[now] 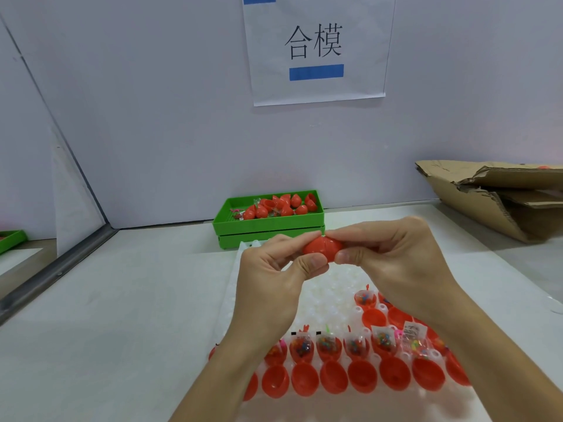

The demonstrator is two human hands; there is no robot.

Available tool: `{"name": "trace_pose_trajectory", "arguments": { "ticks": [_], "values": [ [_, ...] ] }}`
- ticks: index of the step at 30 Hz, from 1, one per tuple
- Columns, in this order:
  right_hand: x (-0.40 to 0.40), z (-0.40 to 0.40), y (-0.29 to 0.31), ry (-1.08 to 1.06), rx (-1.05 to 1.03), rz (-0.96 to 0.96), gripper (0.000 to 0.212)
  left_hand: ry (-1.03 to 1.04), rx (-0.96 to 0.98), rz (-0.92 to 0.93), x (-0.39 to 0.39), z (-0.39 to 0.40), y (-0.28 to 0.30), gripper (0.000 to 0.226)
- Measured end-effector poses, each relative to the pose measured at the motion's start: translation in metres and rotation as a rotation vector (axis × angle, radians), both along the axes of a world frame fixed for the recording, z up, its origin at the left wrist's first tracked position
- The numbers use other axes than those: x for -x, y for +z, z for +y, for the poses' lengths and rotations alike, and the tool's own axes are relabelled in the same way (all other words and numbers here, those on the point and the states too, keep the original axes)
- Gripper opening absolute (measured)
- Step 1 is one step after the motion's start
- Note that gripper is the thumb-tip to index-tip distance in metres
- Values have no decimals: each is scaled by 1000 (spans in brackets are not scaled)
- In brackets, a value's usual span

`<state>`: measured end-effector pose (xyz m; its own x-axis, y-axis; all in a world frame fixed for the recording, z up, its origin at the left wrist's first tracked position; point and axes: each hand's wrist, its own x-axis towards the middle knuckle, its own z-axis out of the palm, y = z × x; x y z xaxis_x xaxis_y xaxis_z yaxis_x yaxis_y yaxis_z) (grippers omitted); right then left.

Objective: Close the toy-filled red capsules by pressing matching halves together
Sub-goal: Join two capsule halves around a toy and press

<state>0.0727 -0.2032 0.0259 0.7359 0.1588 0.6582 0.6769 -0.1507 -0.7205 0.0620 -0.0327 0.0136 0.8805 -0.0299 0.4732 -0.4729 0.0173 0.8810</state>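
A red capsule (322,247) hangs above the table, its two halves joined with a seam showing in the middle. My left hand (274,278) pinches its left half and my right hand (393,254) pinches its right half, thumbs underneath. Below the hands lies a white holder tray (231,300). It carries a row of toy-filled red halves (327,345) and, nearer to me, a row of empty red halves (333,380). More filled and empty halves (373,316) sit at the tray's right.
A green bin (268,225) with several closed red capsules stands at the back against the wall. Flattened cardboard (499,196) lies at the right rear. Another green bin's corner (10,240) shows at the far left. A paper sign hangs on the wall.
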Motion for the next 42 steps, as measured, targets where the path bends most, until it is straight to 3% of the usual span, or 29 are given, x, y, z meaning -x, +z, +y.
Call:
{"name": "trace_pose_trajectory", "arguments": {
  "ticks": [3, 6, 17, 25, 42],
  "values": [
    [1, 0, 1, -14, 2, 9, 48, 33, -123, -70, 1, 2, 2, 41],
    [2, 0, 2, 28, -15, 12, 63, 44, -129, -120, 2, 3, 5, 50],
    [3, -1, 3, 92, -107, 61, 30, 126, -41, -224, 4, 1, 6, 51],
    [1, 0, 3, -10, -98, 26, 25, 25, -33, -229, 7, 3, 8, 30],
    [6, 12, 3, -74, -163, -1, 24, 101, 6, -205, 8, 1, 8, 28]
  ]
}}
